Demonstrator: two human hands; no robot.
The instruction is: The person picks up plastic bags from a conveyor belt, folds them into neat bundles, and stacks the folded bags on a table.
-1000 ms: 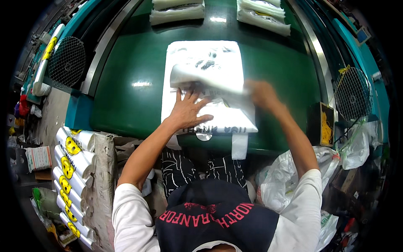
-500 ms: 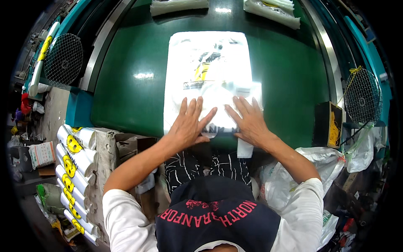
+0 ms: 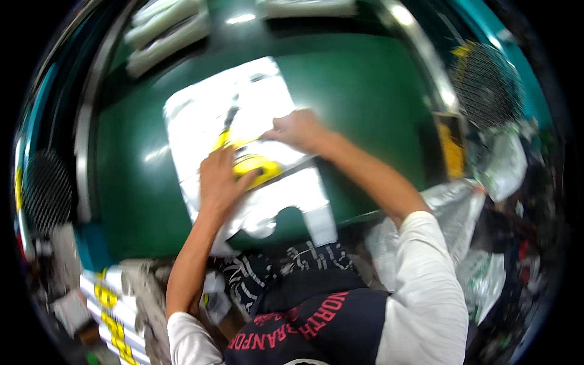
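Both hands have shifted: left hand (image 3: pixel 220 181) now presses flat on the half-folded white plastic bag (image 3: pixel 243 146), right hand (image 3: pixel 298 129) pinching its fold, more folding seemingly left.

A packing workshop is indicated by the green conveyor belt (image 3: pixel 365 91) beneath the fingers and stacked plastic bags (image 3: pixel 164 30) beyond them.

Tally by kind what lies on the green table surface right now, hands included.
Hands: 2, left hand and right hand, both pressing on the bag
White plastic bag with yellow print: 1
Folded white bundles at the far edge: 3, blurred, so roughly
Total: 6
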